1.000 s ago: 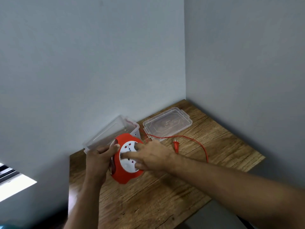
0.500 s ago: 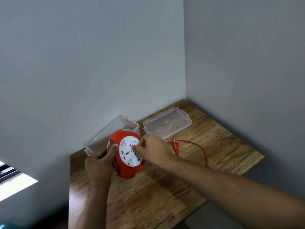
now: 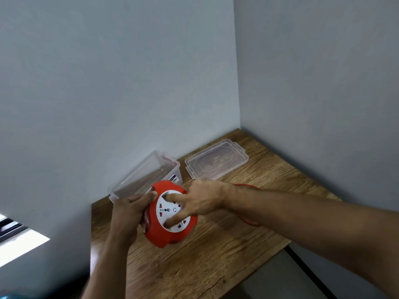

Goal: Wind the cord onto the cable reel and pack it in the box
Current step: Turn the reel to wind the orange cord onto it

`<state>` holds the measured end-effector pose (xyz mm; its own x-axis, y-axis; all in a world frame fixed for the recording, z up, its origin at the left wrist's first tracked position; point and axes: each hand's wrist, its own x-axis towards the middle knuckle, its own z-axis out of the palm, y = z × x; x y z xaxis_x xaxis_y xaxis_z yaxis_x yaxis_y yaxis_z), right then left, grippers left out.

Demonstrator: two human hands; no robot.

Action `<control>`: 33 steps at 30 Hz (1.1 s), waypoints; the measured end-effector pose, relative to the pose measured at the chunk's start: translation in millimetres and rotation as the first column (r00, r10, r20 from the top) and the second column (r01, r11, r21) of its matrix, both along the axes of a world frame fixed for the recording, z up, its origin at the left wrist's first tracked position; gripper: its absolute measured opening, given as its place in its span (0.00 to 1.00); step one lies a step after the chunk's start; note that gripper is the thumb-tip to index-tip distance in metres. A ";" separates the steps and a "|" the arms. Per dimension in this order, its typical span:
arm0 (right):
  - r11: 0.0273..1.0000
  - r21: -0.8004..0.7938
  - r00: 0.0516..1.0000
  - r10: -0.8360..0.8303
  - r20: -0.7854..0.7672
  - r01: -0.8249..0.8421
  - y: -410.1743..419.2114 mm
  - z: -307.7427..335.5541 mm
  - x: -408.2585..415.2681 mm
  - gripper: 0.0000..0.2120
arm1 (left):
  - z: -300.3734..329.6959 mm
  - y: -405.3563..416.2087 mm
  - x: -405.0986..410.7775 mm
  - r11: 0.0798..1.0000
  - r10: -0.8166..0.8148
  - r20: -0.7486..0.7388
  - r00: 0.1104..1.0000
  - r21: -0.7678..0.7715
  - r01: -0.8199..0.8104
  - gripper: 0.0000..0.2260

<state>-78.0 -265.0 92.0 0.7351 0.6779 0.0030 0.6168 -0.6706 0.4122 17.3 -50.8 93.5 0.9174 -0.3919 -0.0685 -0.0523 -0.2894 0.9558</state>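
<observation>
While the left hand (image 3: pixel 127 214) clasps the cable reel (image 3: pixel 170 214), right hand (image 3: pixel 200 200) fingers spread on its face.

There were two hands: a left hand (image 3: pixel 126 214) and a right hand (image 3: pixel 199 200). One red cable reel (image 3: pixel 170 231), one red cord (image 3: pixel 248 222), one clear plastic box (image 3: pixel 146 175), one clear lid (image 3: pixel 216 164) and one wooden table (image 3: pixel 205 262) were counted.

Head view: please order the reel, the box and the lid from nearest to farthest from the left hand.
1. Reel: held in the left hand, touching it.
2. Box: just behind the reel, against the wall.
3. Lid: farther right, flat on the table toward the corner.
</observation>
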 end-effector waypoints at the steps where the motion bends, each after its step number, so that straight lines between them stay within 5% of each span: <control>1: 1.000 0.005 1.000 -0.008 -0.028 0.009 2.7 -2.3 1.3 0.35 | -1.3 -0.8 -0.6 1.000 -0.018 0.012 1.000 0.011 0.018 0.05; 4: 0.970 0.187 0.988 -0.155 -0.004 0.153 12.4 -12.4 4.4 0.32 | 0.3 -3.9 -5.1 1.000 0.018 0.057 0.998 -0.010 -0.018 0.04; 6: 0.779 0.506 0.913 -0.407 -0.041 0.370 24.0 -22.0 4.3 0.32 | 2.5 -8.0 -5.9 0.996 0.074 0.074 0.994 -0.056 -0.070 0.03; 8: 0.290 0.789 0.755 -0.581 -0.305 0.542 45.1 -29.0 1.4 0.34 | 5.8 -13.7 -9.5 0.991 0.113 0.143 0.983 -0.084 -0.102 0.08; 11: -0.484 0.631 0.575 -0.281 -0.769 0.607 73.9 -24.6 8.2 0.30 | 8.3 -20.4 -20.2 0.994 0.103 0.324 0.941 -0.062 -0.087 0.07; 12: -0.642 0.470 0.539 -0.103 -0.836 0.606 76.8 -19.9 11.8 0.28 | 7.9 -21.2 -22.9 0.996 0.092 0.390 0.916 -0.038 -0.083 0.04; 14: -0.731 0.203 0.451 0.158 -0.878 0.652 72.5 -12.4 15.2 0.28 | 5.4 -22.3 -25.6 0.995 0.083 0.491 0.867 0.011 -0.102 0.05; 16: -0.642 0.247 0.433 0.147 -0.889 0.726 61.7 -8.6 14.0 0.27 | 2.4 -22.1 -22.8 0.990 0.130 0.470 0.873 -0.018 -0.138 0.02; 17: -0.540 0.393 0.468 0.001 -0.884 0.744 54.9 -8.2 12.2 0.26 | 1.7 -21.7 -21.3 0.987 0.162 0.427 0.890 -0.054 -0.154 0.03; 18: -0.368 0.567 0.522 -0.222 -0.823 0.737 47.4 -8.3 9.6 0.25 | 0.8 -21.3 -19.5 0.981 0.193 0.364 0.911 -0.092 -0.171 0.05; 20: 0.165 0.767 0.685 -0.590 -0.427 0.620 29.7 -10.6 5.9 0.22 | 0.7 -18.8 -13.1 0.965 0.237 0.223 0.946 -0.165 -0.204 0.04; 22: 0.644 0.655 0.888 -0.450 -0.094 0.396 12.2 -10.6 1.7 0.23 | 2.1 -16.1 -5.0 0.969 0.225 0.160 0.961 -0.141 -0.203 0.00; 23: 0.805 0.524 0.949 -0.316 -0.020 0.279 4.2 -10.9 0.6 0.24 | 3.1 -14.6 -1.4 0.977 0.197 0.155 0.968 -0.113 -0.180 0.02; 25: 0.928 0.338 0.983 -0.177 0.037 0.154 -6.4 -10.0 0.6 0.26 | 3.8 -11.4 6.0 0.989 0.134 0.149 0.980 -0.079 -0.123 0.06; 28: 0.960 0.239 0.989 -0.151 -0.009 0.148 -14.2 -6.6 8.9 0.28 | 2.3 -8.9 16.5 0.997 0.058 0.115 0.992 -0.063 -0.051 0.14; 33: 0.975 0.133 0.982 0.169 0.089 -0.180 -18.6 1.7 26.8 0.39 | -3.1 -11.5 35.8 0.998 -0.012 -0.011 1.000 -0.068 0.011 0.06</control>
<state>-51.2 -283.6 93.7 0.5994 0.7845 0.1590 0.6993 -0.6099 0.3727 53.1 -62.3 90.4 0.9123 -0.4063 -0.0517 -0.0440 -0.2229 0.9738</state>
